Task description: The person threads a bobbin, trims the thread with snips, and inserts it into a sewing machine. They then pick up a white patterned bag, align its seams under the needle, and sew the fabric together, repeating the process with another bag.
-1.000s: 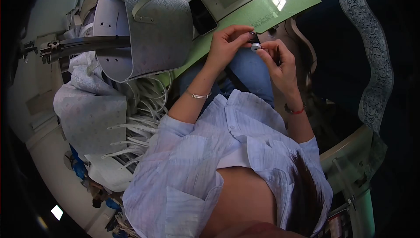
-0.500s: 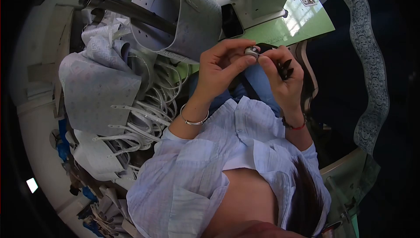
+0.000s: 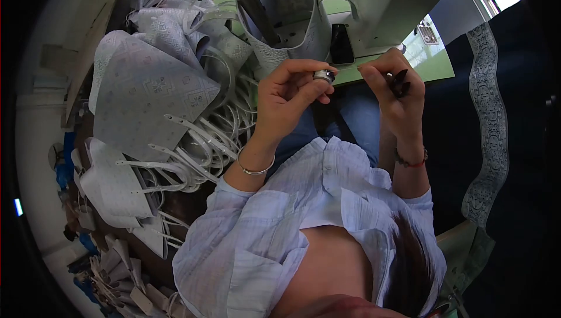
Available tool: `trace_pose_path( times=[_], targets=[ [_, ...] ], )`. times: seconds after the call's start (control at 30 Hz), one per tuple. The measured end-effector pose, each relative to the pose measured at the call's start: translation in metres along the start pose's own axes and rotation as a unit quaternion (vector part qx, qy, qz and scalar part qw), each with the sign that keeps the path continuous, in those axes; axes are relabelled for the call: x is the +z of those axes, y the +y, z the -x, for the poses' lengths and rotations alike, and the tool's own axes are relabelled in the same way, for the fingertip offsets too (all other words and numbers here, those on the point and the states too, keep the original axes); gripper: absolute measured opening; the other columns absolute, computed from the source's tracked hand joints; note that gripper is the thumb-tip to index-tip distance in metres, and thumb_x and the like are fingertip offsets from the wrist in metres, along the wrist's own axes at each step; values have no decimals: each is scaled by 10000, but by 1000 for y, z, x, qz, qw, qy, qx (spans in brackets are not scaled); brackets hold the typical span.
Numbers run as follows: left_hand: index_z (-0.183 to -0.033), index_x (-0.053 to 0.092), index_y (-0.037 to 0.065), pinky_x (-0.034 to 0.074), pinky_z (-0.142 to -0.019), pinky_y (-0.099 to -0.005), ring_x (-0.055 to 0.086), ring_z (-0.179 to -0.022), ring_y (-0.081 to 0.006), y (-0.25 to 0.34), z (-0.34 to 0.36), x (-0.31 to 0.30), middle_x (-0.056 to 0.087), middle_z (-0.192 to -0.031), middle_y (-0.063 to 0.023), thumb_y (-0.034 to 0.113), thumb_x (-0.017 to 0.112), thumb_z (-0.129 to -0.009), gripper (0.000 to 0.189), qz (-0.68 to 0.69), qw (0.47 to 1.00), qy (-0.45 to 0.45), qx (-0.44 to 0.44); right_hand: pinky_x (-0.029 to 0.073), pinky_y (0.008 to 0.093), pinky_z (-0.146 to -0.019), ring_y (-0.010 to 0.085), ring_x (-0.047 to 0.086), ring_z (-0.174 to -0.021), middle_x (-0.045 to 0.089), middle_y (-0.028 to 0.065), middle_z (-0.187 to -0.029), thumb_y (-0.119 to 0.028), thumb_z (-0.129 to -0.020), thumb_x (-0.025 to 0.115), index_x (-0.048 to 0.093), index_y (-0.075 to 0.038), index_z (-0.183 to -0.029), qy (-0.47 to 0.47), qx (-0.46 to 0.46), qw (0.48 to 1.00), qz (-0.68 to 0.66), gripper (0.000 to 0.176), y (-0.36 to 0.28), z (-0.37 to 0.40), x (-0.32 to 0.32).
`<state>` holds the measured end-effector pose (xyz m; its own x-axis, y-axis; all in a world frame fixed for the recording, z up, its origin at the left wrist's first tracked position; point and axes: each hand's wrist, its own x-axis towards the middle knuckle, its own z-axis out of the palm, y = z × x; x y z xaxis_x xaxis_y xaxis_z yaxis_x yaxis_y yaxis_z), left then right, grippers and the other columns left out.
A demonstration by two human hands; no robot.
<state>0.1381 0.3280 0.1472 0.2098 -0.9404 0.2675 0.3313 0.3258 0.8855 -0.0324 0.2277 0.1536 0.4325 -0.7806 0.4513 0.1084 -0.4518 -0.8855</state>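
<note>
My left hand (image 3: 289, 96) pinches a small round silvery metal bobbin case (image 3: 324, 75) between thumb and fingertips. A fine thread (image 3: 347, 68) runs from it toward my right hand (image 3: 397, 87), whose thumb and forefinger are pressed together at its end. Dark thread snips (image 3: 398, 83) are tucked in the palm of that same hand, with their pointed blades sticking out. Both hands are raised above my lap, apart from each other, in front of the green table edge.
A green tabletop (image 3: 439, 73) carries a sewing machine (image 3: 391, 5), a black phone (image 3: 342, 44) and a pale bag body (image 3: 315, 32) around a dark machine arm. Patterned pale pieces (image 3: 149, 93) and several white straps (image 3: 201, 143) are piled at left. A patterned strip (image 3: 488, 113) hangs at right.
My right hand has moved away to the right from the bobbin case, and a length of thread now spans the gap. The head view has shifted, bringing a window into sight.
</note>
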Motion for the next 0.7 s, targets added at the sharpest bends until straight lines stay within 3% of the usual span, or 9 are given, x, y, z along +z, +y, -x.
trace_pose_path(
  times=[0.07,0.1,0.2,0.27,0.47,0.6,0.7],
  targets=[
    [-1091,573,-26,541,-688,-261,636,-807,-142,6,-2,-4,635,-1055,-182,-17,583,-881,210,-59,996,54,28,292,185,-527,46,425,-617,549,27,-860,-38,-854,644,615,5,-787,-51,-97,994,23,84,-8,-8,5],
    [-1091,573,-26,541,-688,-261,636,-807,-142,9,-2,-7,635,-1055,-182,-17,583,-881,210,-59,996,58,33,292,185,-527,46,425,-617,549,27,-860,-38,-854,644,615,5,-787,-56,-101,993,22,84,-6,-10,9],
    [-1097,563,-24,539,-693,-253,637,-800,-140,13,-5,-13,633,-1061,-175,-21,569,-888,209,-20,997,67,14,313,182,-531,67,465,-662,550,95,-966,-66,-890,582,559,4,-789,-106,-52,982,-145,125,-5,-9,22],
    [-1083,563,-8,547,-705,-224,639,-796,-103,13,-8,-18,644,-1049,-138,-8,597,-877,208,57,998,33,-7,330,171,-531,78,502,-672,550,142,-1000,-116,-933,510,505,-7,-812,-148,100,897,-404,164,-13,-7,32],
    [-1117,536,25,540,-683,-214,622,-729,-97,19,-14,-19,632,-1050,-131,26,575,-893,227,200,974,33,-104,288,164,-457,58,465,-569,551,143,-949,-150,-958,463,466,-14,-853,-123,162,860,-468,172,2,-15,45],
    [-1108,538,26,533,-671,-218,610,-714,-95,20,-25,-19,630,-1006,-120,26,572,-892,219,230,965,26,-121,262,166,-427,40,410,-509,548,140,-910,-151,-958,459,455,-13,-862,-134,150,846,-493,169,8,-27,43],
    [-1101,539,24,521,-669,-231,597,-713,-99,20,-33,-20,626,-978,-111,23,569,-884,219,203,973,23,-110,255,163,-421,30,385,-486,549,138,-896,-151,-960,450,452,-10,-856,-97,192,824,-525,174,10,-36,42]
  ],
)
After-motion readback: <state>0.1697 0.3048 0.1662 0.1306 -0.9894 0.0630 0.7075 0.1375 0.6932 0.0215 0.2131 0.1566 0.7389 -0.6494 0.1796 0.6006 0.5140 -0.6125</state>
